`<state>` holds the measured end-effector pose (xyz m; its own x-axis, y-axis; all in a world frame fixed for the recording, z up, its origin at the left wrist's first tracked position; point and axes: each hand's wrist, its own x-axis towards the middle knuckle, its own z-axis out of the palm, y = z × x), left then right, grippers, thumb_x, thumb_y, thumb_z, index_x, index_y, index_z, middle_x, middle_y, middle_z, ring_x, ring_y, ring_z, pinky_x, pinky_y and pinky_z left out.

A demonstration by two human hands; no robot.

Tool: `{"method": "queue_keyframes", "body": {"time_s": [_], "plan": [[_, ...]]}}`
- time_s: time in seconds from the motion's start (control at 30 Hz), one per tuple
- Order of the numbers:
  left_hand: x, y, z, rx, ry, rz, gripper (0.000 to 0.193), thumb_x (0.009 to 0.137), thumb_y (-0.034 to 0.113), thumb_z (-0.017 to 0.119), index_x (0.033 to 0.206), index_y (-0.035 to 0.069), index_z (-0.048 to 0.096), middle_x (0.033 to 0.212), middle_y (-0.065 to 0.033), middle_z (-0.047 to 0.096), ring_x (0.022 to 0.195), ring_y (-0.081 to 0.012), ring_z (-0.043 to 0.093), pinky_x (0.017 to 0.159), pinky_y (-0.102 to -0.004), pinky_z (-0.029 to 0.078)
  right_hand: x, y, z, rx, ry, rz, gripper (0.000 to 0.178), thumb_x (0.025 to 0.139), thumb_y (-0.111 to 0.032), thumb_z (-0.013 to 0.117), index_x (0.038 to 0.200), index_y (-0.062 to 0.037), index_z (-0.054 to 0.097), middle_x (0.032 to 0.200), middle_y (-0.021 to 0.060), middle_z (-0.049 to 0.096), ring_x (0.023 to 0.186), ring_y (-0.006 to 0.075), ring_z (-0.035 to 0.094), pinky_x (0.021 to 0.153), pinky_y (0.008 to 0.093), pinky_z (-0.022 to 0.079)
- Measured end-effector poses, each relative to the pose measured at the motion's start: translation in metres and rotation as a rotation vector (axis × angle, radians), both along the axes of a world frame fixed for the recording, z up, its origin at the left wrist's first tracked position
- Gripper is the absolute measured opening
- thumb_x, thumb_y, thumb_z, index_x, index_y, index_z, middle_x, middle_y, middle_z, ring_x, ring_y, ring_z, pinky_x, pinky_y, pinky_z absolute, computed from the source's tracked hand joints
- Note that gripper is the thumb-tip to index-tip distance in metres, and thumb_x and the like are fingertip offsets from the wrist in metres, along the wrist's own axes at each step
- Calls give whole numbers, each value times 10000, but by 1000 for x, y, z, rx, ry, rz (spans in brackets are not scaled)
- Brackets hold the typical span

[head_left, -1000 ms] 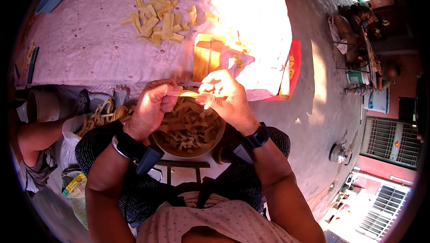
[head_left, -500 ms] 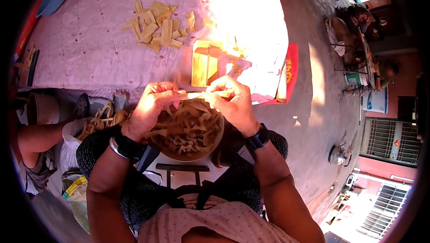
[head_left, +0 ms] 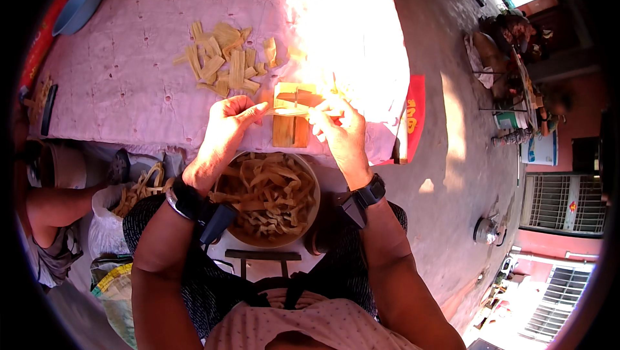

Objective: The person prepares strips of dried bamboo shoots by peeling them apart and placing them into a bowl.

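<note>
A pale yellow, fibrous dried strip [head_left: 287, 112] is stretched level between my two hands. The fingertips of my left hand [head_left: 231, 117] pinch its left end, and my right hand [head_left: 341, 132] grips the right end. Right beneath the strip, near the table's front edge, lies a small wooden block [head_left: 290, 133] with a dark slot along it and what looks like a blade across it. Flat cut pieces [head_left: 223, 59] of like material lie in a pile beyond my left hand. Below my hands, a round basin [head_left: 316, 201] holds many curled strips [head_left: 268, 188].
A pink quilted cloth [head_left: 135, 59] covers the table, brightly sunlit at right. A blue bowl [head_left: 81, 4] stands far left. White sack [head_left: 106, 221] with more strips sits left of my legs, near another person's leg [head_left: 61, 205]. A red sheet [head_left: 413, 117] hangs at the table's right edge.
Both hands have moved forward with the strip, from above the basin to over the wooden block. The basin's contents are now more exposed.
</note>
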<state>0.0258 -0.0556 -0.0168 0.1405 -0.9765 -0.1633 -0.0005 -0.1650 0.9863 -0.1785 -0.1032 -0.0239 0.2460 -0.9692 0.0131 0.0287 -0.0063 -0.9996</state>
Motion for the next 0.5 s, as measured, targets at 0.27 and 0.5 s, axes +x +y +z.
{"method": "queue_keyframes", "body": {"time_s": [0.27,0.5], "plan": [[2,3,-40,-39,-330,41,189,784,120,641,695,-27,561,590,-6,478,573,-94,421,507,-279,356,-3,0,-31,-280,384,-66,128,764,30,630,728,-15,515,632,16,536,601,70,500,523,249,410],[-25,37,-18,31,3,-213,178,831,139,540,825,-24,611,682,-18,548,657,-92,485,588,-280,414,14,47,36,-904,477,69,115,757,-50,667,770,-22,557,775,114,595,734,294,566,656,381,461]]}}
